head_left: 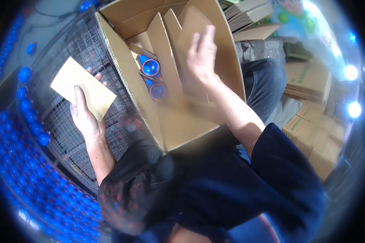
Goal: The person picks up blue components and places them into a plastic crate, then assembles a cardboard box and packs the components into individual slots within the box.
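Note:
My left hand grips a flat tan cardboard sheet, its thumb on top and its fingertips showing past the far edge. This hand is left of an open cardboard box, which tilts between my legs. Inside the box my right hand is open, fingers stretched out and a little blurred, beside a blurred cardboard panel. Whether it touches that panel I cannot tell. Upright cardboard dividers split the box lengthwise. In its left compartment lie two blue, round, bowl-like pieces with red rims, one nearer me than the other.
Many blue round pieces in rows fill the lower left. Dark wire mesh lies left of the box. To the right are flat cardboard stacks and closed cartons. More cardboard sheets lean beyond the box's right side.

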A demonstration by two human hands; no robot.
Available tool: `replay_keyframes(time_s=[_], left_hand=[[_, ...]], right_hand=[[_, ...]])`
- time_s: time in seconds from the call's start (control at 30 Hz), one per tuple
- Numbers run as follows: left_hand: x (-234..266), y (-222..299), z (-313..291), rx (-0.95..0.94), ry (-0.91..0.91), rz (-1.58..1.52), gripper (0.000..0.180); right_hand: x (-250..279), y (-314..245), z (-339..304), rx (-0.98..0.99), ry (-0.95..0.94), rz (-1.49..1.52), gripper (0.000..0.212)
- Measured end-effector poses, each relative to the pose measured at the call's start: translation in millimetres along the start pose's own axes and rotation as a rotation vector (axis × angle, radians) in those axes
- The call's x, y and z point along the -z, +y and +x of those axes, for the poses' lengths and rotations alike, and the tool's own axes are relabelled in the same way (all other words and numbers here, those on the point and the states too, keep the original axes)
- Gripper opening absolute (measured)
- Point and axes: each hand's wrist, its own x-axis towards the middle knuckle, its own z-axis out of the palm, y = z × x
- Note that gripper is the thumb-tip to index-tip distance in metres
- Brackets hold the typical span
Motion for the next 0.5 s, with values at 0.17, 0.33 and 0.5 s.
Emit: replay_keyframes(time_s=[0.17,0.33,0.5], left_hand=[[0.6,3.6,0.0,-0.017,-0.021,-0.056,0.052],[7.4,0.0,2.8,0.02,0.027,-0.051,0.054],[10.2,-0.5,6.9,0.031,0.076,-0.05,0.053]], right_hand=[[-36.5,20.7,-12.8,0.183,-0.398,-0.141,0.039],[-82.0,90.4,0.1,-0.163,-0.333,-0.3,0.039],[-150.3,221.4,-33.5,-0.325,-0.624,-0.448,0.032]])
